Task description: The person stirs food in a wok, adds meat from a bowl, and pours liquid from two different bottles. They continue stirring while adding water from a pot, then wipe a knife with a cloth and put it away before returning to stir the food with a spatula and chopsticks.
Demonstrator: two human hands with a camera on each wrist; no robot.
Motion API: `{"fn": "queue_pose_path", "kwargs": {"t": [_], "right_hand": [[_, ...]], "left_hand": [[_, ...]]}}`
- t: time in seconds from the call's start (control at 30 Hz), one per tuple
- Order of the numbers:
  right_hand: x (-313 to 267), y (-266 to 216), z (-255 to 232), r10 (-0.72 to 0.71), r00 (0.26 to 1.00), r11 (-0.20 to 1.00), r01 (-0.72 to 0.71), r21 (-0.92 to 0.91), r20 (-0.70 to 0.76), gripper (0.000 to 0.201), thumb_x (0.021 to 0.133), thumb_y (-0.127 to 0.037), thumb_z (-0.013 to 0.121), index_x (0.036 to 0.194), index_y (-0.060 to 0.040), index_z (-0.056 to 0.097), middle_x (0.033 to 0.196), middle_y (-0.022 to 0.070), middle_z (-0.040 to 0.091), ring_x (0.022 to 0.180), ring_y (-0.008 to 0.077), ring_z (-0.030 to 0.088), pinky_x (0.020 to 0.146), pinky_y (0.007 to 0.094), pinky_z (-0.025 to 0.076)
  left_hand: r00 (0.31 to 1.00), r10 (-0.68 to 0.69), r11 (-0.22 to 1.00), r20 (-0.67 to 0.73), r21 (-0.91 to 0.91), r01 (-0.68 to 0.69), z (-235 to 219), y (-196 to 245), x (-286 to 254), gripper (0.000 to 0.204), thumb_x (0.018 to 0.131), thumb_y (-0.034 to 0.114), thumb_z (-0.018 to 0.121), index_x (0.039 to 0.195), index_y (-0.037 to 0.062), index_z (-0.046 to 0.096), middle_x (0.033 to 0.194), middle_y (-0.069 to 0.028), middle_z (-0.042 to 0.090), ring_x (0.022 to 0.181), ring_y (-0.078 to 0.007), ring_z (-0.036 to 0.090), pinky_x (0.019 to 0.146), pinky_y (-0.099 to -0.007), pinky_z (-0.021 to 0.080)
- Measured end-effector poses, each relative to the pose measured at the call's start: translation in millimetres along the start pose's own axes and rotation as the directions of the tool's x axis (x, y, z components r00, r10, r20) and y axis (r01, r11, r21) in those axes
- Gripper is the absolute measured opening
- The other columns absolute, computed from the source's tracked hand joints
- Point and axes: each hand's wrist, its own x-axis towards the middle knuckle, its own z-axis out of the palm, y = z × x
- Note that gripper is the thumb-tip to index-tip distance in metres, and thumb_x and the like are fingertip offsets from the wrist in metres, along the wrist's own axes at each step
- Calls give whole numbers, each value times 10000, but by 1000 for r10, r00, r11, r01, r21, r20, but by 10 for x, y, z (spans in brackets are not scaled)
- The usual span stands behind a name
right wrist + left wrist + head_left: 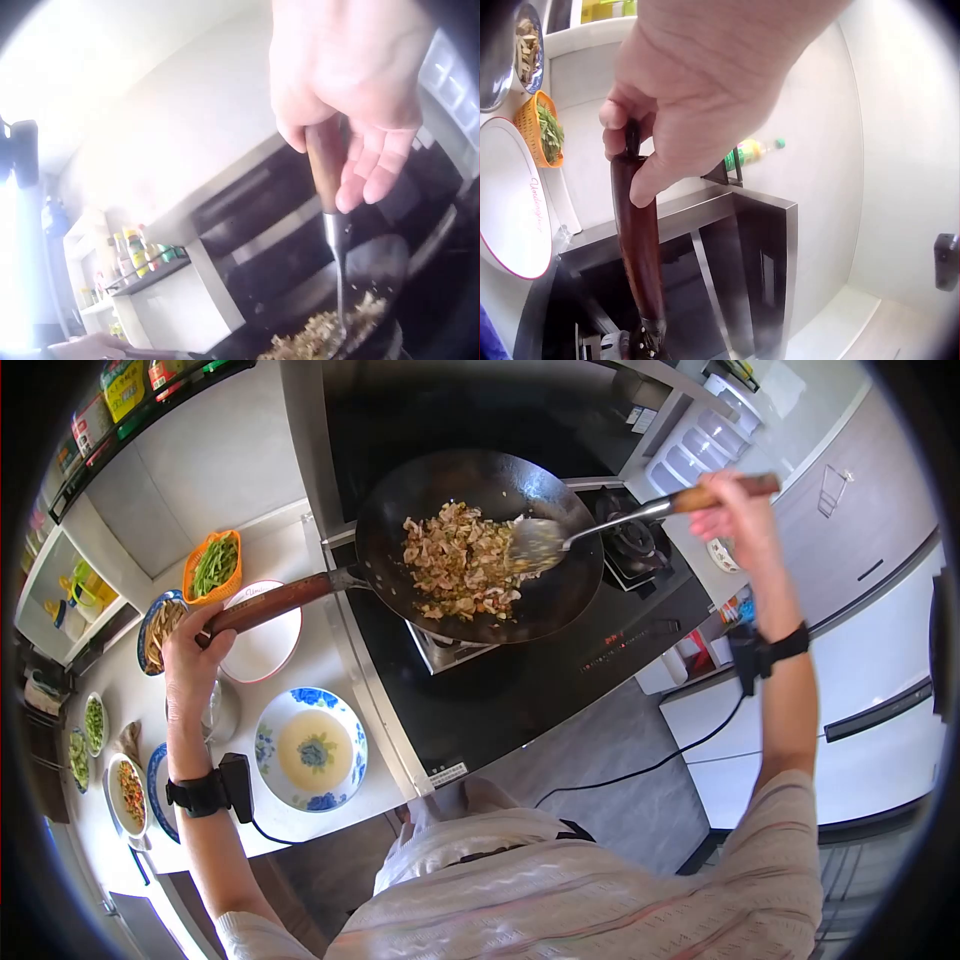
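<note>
Grasps the wok handle (275, 606) in the curled fingers of the left hand (192, 660), above the tabletop (240, 752), near an orange basket (206, 594) and a white bowl (266, 642). Holds the wok (382, 510) over the stove (450, 710), with chopped food (455, 565) inside. Touches that food with a metal spatula (540, 547), grasping its wooden grip (692, 499) in the fingers of the right hand (737, 517).

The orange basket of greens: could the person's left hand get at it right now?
Probably, if it lets go first: the left hand grips the brown pan handle, but the orange basket sits close by, with nothing visible blocking the way.
</note>
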Motion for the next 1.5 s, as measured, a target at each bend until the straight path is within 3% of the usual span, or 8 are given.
{"fn": "queue_pose_path", "kwargs": {"t": [0.17, 0.3, 0.57, 0.77, 0.97, 1.1, 1.3, 1.5], "right_hand": [[424, -399, -170, 95, 983, 949, -41, -314, 159, 356, 743, -363, 611, 837, -23, 555, 623, 88, 601, 450, 126, 571, 387, 195, 441], [445, 235, 406, 370, 908, 922, -384, 40, 197, 387, 740, -380, 611, 863, -17, 561, 617, 114, 597, 455, 151, 571, 428, 242, 481], [530, -502, -71, -15, 988, 940, 67, -333, 156, 340, 750, -381, 606, 849, -58, 567, 673, 94, 615, 492, 127, 597, 429, 216, 482], [305, 53, 680, -39, 981, 991, 14, 134, 189, 266, 766, -251, 619, 891, -22, 565, 735, 119, 625, 525, 177, 625, 438, 220, 491], [496, -145, 616, -256, 948, 962, 269, -47, 189, 220, 761, -212, 644, 901, -45, 614, 795, 77, 642, 611, 131, 629, 516, 201, 478], [266, -181, 909, -296, 820, 954, 273, 121, 489, 130, 776, -123, 623, 882, -48, 624, 818, 62, 639, 679, 113, 628, 602, 204, 497], [-275, -725, 523, -482, 670, 856, 496, 143, 565, 85, 781, -35, 585, 859, -17, 613, 825, 67, 618, 713, 147, 621, 624, 235, 518], [-146, -323, 562, -375, 844, 926, 363, 106, 382, 110, 783, -40, 591, 881, 9, 589, 845, 86, 595, 734, 173, 611, 654, 277, 530]], "left_hand": [[1000, -16, 999, 16, 50, 15, -36, 89, -10, 382, 663, 70, 658, 1040, 33, 614, 778, -72, 614, 631, -138, 517, 649, -260, 433], [1000, 13, 1000, -7, 28, -12, -12, 14, 6, 382, 661, 61, 659, 1040, 36, 614, 787, -71, 612, 631, -141, 517, 650, -262, 433], [1000, 7, 1000, -2, 31, -7, -18, 44, 5, 373, 663, 56, 657, 1032, 23, 612, 807, -71, 605, 666, -153, 540, 672, -265, 436], [1000, 16, 1000, -8, 8, -15, -31, 71, -4, 373, 659, 54, 653, 1028, 18, 610, 830, -78, 610, 689, -163, 553, 690, -273, 441], [1000, 25, 1000, -3, 15, -25, -24, 85, -5, 370, 659, 65, 652, 1024, 20, 613, 810, -80, 601, 685, -169, 550, 687, -273, 439], [1000, 7, 998, 12, 58, -8, -41, 122, -14, 377, 654, 73, 654, 1026, 23, 614, 797, -80, 597, 685, -166, 552, 684, -277, 440], [999, 40, 999, -15, -11, -41, -7, 9, -10, 386, 652, 83, 659, 1030, 23, 613, 818, -95, 606, 710, -170, 564, 682, -276, 445], [1000, -13, 1000, 14, 18, 12, -107, 116, -77, 428, 689, 143, 663, 1091, 23, 580, 908, -115, 618, 751, -166, 573, 710, -282, 460]]}}
